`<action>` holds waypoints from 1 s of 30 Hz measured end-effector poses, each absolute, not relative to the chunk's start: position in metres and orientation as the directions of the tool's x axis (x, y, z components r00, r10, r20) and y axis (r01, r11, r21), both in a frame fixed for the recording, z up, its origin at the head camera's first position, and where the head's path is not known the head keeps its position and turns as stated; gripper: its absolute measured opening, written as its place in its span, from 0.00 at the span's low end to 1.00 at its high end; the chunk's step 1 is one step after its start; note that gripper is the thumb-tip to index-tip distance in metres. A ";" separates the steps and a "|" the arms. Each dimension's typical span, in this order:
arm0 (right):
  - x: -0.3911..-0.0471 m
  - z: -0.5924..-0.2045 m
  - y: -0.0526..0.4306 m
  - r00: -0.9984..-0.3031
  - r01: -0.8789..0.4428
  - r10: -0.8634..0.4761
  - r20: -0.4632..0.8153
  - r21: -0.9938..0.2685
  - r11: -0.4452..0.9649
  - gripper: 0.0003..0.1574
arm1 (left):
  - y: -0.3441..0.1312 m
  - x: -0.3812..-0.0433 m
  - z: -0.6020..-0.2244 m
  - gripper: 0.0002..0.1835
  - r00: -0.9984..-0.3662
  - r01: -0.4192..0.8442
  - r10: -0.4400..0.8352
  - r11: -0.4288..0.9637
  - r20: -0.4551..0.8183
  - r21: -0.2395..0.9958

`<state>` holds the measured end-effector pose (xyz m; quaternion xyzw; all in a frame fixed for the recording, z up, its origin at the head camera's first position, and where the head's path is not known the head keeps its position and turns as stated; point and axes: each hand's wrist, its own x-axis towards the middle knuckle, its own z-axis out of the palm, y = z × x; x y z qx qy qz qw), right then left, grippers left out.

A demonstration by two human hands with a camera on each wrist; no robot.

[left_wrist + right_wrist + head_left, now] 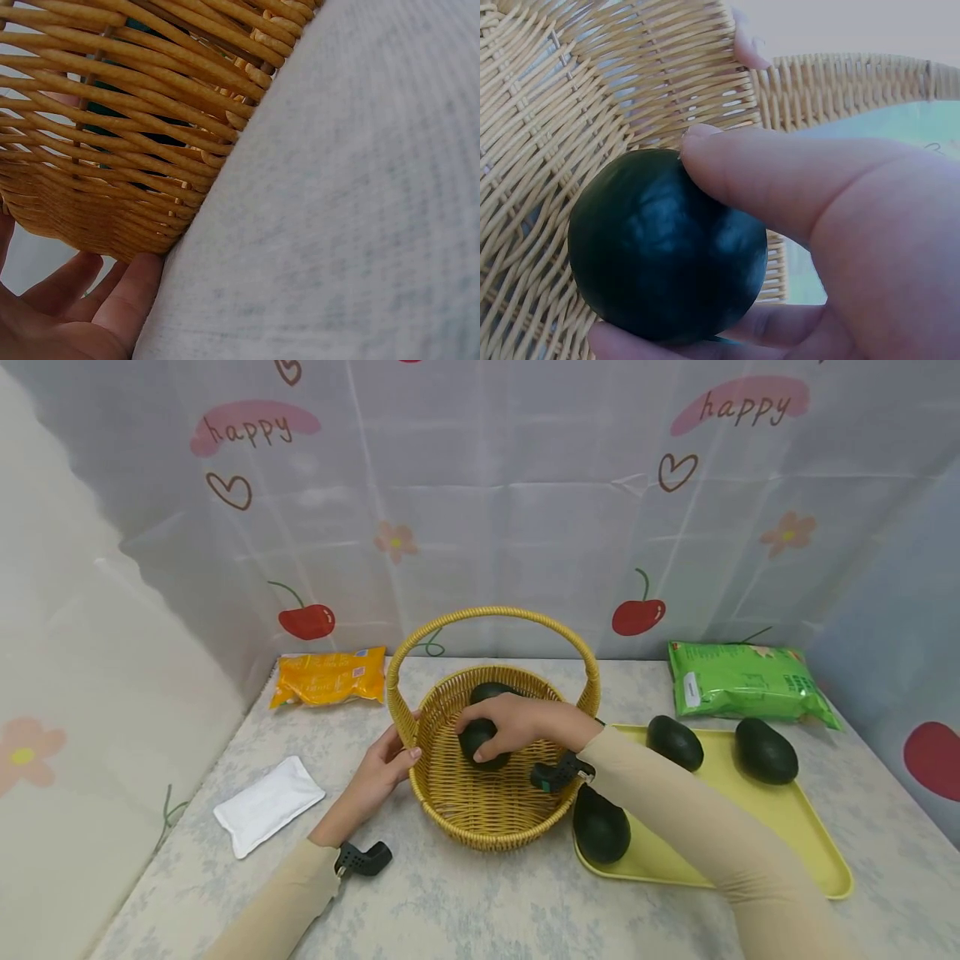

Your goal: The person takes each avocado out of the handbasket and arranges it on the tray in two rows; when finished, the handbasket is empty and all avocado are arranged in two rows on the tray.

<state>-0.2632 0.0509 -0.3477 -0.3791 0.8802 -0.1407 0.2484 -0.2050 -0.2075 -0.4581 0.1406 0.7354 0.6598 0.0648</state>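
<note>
My right hand [513, 722] is inside the yellow wicker basket [480, 839], thumb and fingers round a dark green avocado [480, 739]. Close up in the right wrist view, this avocado [660, 247] shows a smooth rounded end between thumb and fingers. Another avocado [491, 691] lies behind it in the basket, partly covered by the hand. At the basket's left side, my left hand [382, 768] grips the wall near the handle's foot, thumb at the rim. The left wrist view shows its fingers [131, 300] against the outside of the weave.
Right of the basket lies a yellow tray [795, 827] with avocados on it, one [602, 827] at its near left corner. A green packet [750, 681] sits behind the tray. Orange [330, 677] and white packets [268, 806] lie to the left. A printed curtain [487, 527] hangs behind.
</note>
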 end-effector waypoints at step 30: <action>-0.198 -0.310 0.145 -0.577 -0.613 -0.810 -0.105 -0.599 0.515 0.32 | -0.208 -0.205 -0.459 0.34 -0.954 0.123 0.286 0.092 0.092 0.988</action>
